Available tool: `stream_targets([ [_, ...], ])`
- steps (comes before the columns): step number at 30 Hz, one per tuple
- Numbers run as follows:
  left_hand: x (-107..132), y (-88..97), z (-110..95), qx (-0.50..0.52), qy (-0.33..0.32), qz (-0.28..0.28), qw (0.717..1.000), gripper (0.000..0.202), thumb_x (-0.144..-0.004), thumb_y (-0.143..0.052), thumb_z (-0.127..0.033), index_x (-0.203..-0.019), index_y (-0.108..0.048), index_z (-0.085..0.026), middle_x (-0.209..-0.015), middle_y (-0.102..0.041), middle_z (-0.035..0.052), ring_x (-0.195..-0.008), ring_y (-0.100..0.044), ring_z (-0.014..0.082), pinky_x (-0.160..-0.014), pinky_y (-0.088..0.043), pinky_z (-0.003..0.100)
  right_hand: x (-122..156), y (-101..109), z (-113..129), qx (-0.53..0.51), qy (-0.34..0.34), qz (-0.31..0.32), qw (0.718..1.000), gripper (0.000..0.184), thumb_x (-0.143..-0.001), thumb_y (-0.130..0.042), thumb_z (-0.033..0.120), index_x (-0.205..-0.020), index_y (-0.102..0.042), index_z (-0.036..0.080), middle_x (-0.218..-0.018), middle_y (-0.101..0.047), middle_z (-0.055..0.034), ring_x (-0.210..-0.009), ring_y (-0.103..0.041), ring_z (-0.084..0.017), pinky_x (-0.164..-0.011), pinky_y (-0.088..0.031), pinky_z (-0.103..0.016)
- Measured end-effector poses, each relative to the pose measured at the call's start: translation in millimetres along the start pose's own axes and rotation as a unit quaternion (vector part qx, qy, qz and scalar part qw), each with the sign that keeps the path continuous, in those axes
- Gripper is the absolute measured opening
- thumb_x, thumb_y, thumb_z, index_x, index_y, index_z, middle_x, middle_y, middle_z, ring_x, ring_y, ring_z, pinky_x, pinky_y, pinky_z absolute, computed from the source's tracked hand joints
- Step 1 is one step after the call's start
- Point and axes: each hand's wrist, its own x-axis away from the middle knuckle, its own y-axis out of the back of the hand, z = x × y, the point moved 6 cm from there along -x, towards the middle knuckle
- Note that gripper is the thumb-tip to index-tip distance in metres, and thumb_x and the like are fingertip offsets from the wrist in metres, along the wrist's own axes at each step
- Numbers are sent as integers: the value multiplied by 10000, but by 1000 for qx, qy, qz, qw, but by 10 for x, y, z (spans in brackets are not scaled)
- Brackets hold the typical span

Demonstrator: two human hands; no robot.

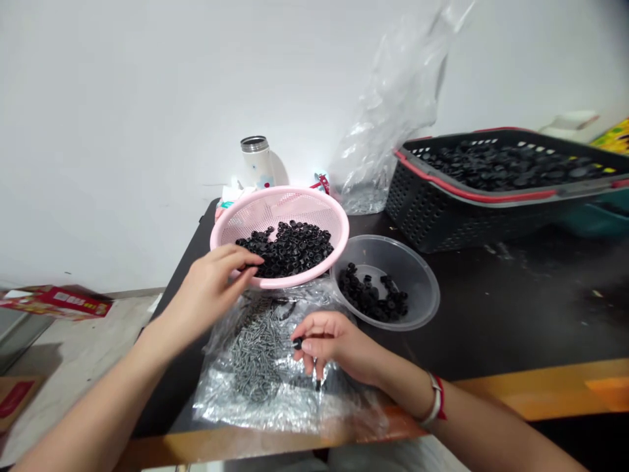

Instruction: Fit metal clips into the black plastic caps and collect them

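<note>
My left hand (pixel 212 294) reaches over the near rim of a pink plastic colander (pixel 280 208), its fingertips at a heap of small black rubber rings (pixel 287 250). Below it, my right hand (pixel 330 344) pinches one small black ring (pixel 297 343) between its fingers. Under that hand lies a clear plastic bag (pixel 250 387) holding a mass of grey metal screws (pixel 255 357). A dark thin piece shows below my right fingers, too small to name.
A clear bowl (pixel 386 282) of black rings stands right of the colander. A black basket with a red rim (pixel 476 187) holds more rings at the back right. Behind stand a steel-topped flask (pixel 257 160) and a crumpled plastic bag (pixel 388 124).
</note>
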Motion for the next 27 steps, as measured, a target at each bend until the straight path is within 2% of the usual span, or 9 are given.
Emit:
stream_targets([
  [1,-146,-55,104,-28,5,33,999,247,-923,-493,-259,-1035,-701,-187,-991,-687,78,-829,-638,188,-786,-502,332,-4,3,0,5,0,-3,1000,276,-733,-764,316,-901,-643,134,-727,-690,-23,-544,-612,-95,-468,-487,-194],
  [3,-404,-221,290,-66,7,105,992,263,-882,-506,-232,-1024,-719,-171,-1014,-693,97,-891,-638,215,-845,-487,356,-12,14,6,15,4,-11,1000,285,-726,-759,324,-906,-641,137,-718,-685,-20,-533,-597,-93,-462,-475,-197],
  [5,-596,-370,423,-70,9,131,989,232,-807,-571,-196,-960,-743,-172,-979,-714,99,-907,-643,235,-864,-475,360,-20,26,15,22,8,-14,1000,297,-722,-756,331,-917,-642,138,-715,-682,-21,-525,-586,-90,-455,-464,-194],
  [9,-743,-586,527,-62,21,165,984,121,-702,-650,-145,-728,-751,-207,-708,-722,45,-683,-640,211,-732,-470,326,-30,40,32,28,21,-9,999,304,-721,-749,330,-927,-646,132,-714,-681,-22,-509,-572,-82,-453,-459,-193],
  [13,-740,-492,471,-35,37,140,989,92,-708,-666,-150,-695,-739,-205,-718,-726,46,-684,-644,211,-716,-470,329,-29,42,39,26,24,-5,999,301,-707,-759,322,-908,-648,128,-705,-681,-20,-500,-572,-76,-448,-462,-184],
  [18,-411,-203,150,52,79,67,993,189,-860,-591,-296,-931,-708,-166,-791,-722,63,-669,-651,175,-635,-513,300,-6,16,62,19,29,-10,999,314,-700,-770,327,-909,-651,125,-701,-682,-25,-500,-575,-75,-442,-462,-177],
  [19,-282,-171,70,152,102,45,982,191,-851,-618,-309,-926,-700,-154,-773,-717,63,-655,-653,169,-608,-520,287,1,9,67,16,30,-13,999,312,-699,-772,324,-908,-650,126,-702,-684,-24,-502,-575,-74,-441,-461,-175],
  [23,258,-313,-286,430,121,80,891,131,-810,-709,-259,-902,-705,-165,-679,-698,20,-616,-659,129,-589,-532,226,32,-6,88,13,36,-28,999,302,-699,-783,305,-906,-652,128,-704,-687,-18,-506,-583,-73,-446,-469,-166],
  [27,565,-628,-285,576,207,106,784,169,-772,-763,-247,-914,-745,-158,-724,-728,30,-606,-662,96,-592,-544,174,36,-25,138,9,39,-28,999,303,-705,-793,310,-902,-657,124,-702,-688,-22,-494,-581,-67,-447,-468,-157],
])
